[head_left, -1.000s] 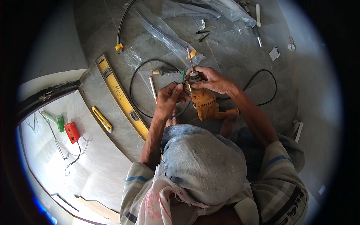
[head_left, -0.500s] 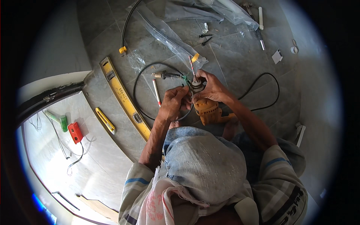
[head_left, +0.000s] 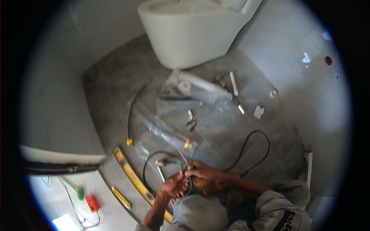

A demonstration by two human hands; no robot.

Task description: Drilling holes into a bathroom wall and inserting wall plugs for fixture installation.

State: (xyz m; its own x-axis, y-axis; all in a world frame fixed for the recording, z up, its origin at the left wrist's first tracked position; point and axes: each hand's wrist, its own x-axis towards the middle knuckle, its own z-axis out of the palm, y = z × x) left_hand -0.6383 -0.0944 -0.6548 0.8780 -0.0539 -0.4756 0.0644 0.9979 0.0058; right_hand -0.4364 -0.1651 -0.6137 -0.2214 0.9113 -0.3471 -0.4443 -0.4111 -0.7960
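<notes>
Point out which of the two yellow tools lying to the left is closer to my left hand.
The long yellow spirit level. It lies between your left hand and the much shorter yellow utility knife, which sits farther left.

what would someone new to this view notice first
The bulky white toilet at the top probably stands out first. Next, at lower centre, the left hand and right hand are close together at an orange power drill, with a long yellow spirit level slanting to their left.

Hands [head_left: 200, 170] at drill [head_left: 208, 186] (orange-yellow).
</notes>
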